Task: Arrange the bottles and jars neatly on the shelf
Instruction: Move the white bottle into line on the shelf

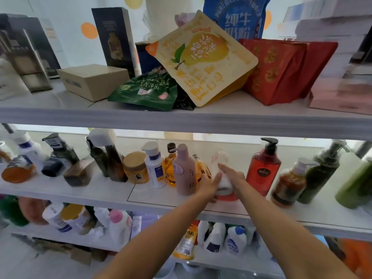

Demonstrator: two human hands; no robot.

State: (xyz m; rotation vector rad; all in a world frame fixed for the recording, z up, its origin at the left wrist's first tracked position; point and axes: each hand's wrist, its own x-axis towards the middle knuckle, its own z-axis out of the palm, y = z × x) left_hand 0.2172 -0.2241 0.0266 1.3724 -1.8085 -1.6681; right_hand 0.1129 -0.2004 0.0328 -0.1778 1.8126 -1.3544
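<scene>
Both my hands are out at the middle shelf [261,214]: left hand [209,188] and right hand [233,176] press straight fingers against either side of a white bottle [223,181] with a red base, which stands near the front edge. Just left of it stands a pink pump bottle [184,170], then an amber-filled bottle [171,168], a white bottle with a blue label [155,166] and a gold-lidded jar [135,168] of yellow stuff. To the right is a red pump bottle [263,168] with a black pump. On the shelf above, a yellow pouch with a pear picture [203,59] leans on a red bag [281,71]; behind it, a blue bag [237,17] reads "PURE MILK".
</scene>
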